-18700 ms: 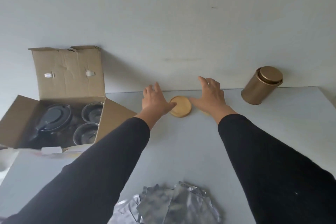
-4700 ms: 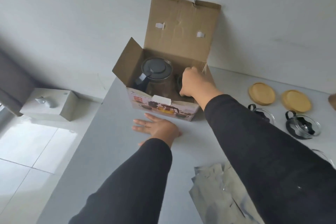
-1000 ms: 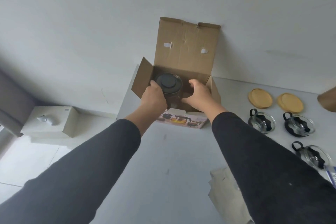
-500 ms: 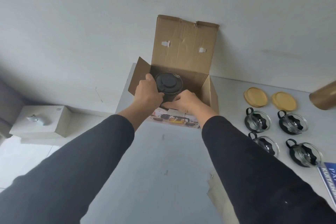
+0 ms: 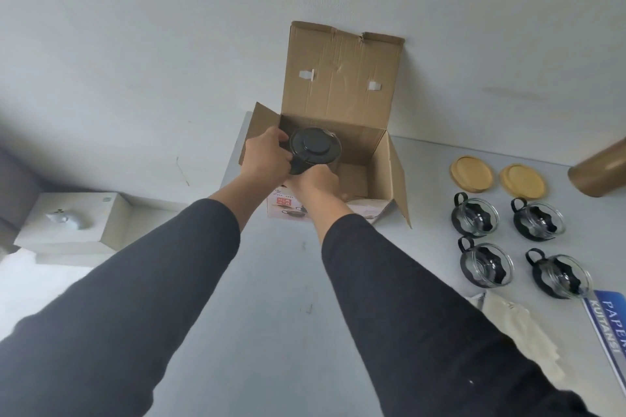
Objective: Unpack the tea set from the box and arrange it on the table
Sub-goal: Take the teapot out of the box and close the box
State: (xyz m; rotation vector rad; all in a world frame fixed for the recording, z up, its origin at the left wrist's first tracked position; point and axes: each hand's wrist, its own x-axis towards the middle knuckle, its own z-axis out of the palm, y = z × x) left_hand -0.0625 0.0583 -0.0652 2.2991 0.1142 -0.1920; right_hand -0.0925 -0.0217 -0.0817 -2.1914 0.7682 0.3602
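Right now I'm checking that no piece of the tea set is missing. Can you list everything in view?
teapot: one, dark lid, held over the open box
box: one, brown cardboard, back of the table
cups: four, glass in black holders, right of the box
coasters: two, wooden, behind the cups
tin: one, gold, far right
table: one, grey
booklet: one, blue, right edge
wrapping: pale, by the booklet
left hand: grip on the teapot
right hand: grip on the teapot
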